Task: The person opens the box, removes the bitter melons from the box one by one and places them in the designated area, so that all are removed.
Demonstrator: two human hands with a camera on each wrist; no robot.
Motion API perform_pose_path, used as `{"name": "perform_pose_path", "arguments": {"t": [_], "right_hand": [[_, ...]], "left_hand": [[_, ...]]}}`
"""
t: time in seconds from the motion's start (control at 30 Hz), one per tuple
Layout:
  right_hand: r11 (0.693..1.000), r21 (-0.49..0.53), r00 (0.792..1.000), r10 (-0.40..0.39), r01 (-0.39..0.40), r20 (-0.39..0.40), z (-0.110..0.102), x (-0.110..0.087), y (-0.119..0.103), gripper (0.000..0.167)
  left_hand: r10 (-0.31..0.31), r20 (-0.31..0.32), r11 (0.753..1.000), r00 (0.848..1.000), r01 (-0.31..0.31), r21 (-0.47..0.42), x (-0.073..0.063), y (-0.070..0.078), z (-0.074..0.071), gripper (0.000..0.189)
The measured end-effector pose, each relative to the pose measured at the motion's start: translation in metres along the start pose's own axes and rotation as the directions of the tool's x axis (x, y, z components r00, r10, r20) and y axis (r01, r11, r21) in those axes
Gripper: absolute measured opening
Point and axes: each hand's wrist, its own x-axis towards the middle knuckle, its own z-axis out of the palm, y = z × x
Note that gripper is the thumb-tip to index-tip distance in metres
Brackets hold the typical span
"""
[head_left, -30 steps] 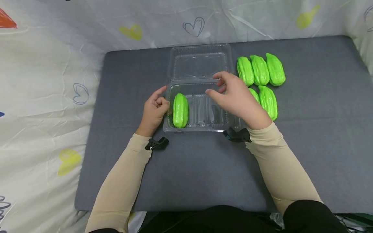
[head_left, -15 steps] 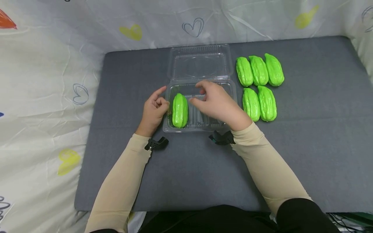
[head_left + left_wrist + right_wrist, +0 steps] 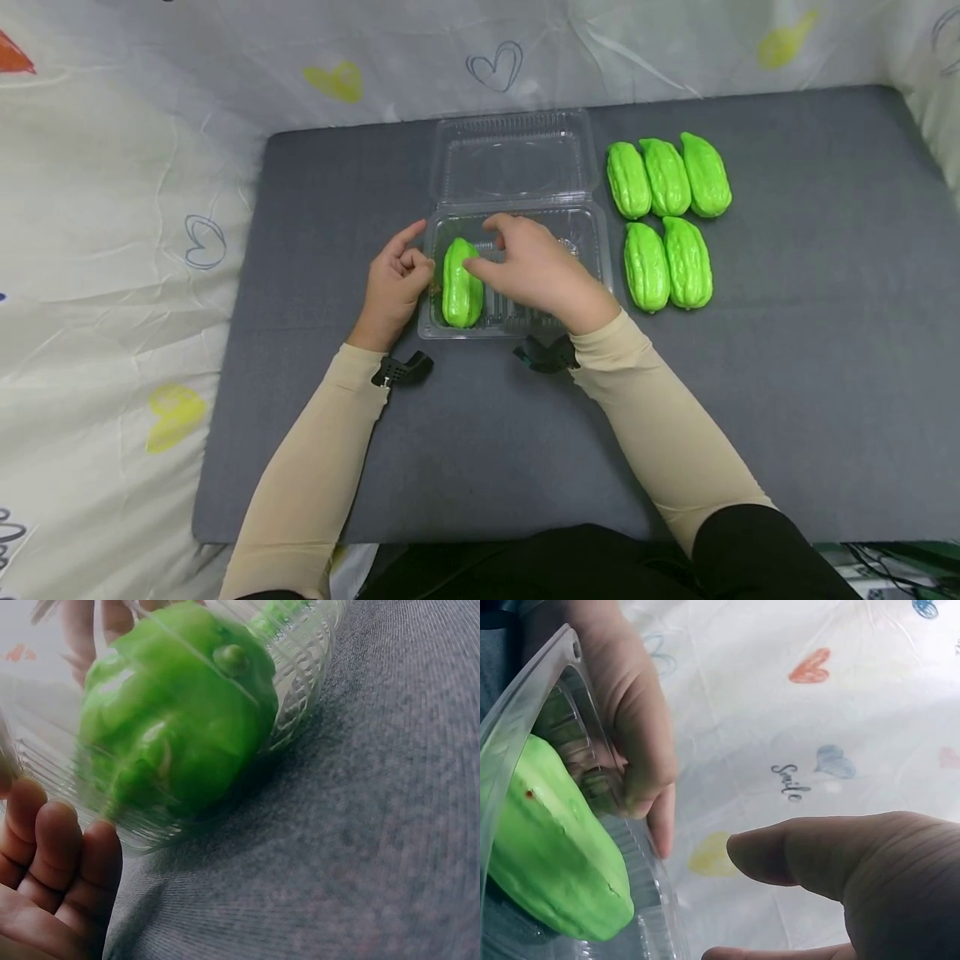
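A bright green, ribbed, gourd-like piece lies lengthwise at the left end of a clear plastic clamshell box. The box's hinged lid is folded back. At the left wall is my left hand, index finger extended and the other fingers bent; in the left wrist view its fingertips touch the outside of the wall. My right hand hovers over the box with thumb and index finger apart and nothing between them. From the head, its thumb overlaps the piece's right edge; the right wrist view shows a gap between them.
Three matching green pieces lie in a back row to the right of the box. Two more lie in front of them. The grey table meets a white sheet with drawn hearts at the back and left.
My right hand has moved left across the box, from its right side to over the green piece inside. The left hand and the box have stayed in place.
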Motion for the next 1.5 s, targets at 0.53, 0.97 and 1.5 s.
{"name": "perform_pose_path", "arguments": {"t": [0.53,0.97,1.5], "right_hand": [[0.999,-0.032,1.000,-0.004,0.003,-0.012,0.026,0.014,0.001,0.080],[0.996,-0.085,1.000,-0.007,0.005,-0.027,0.046,0.020,-0.002,0.081],[0.997,-0.076,1.000,-0.002,0.002,-0.008,0.053,0.021,0.000,0.087]], "left_hand": [[0.002,0.001,1.000,1.000,-0.002,0.005,0.000,0.001,0.001,0.067],[0.011,0.008,1.000,1.000,-0.011,0.003,0.000,0.001,0.001,0.068],[0.001,0.010,1.000,1.000,-0.001,0.006,-0.001,-0.001,0.001,0.069]]}}
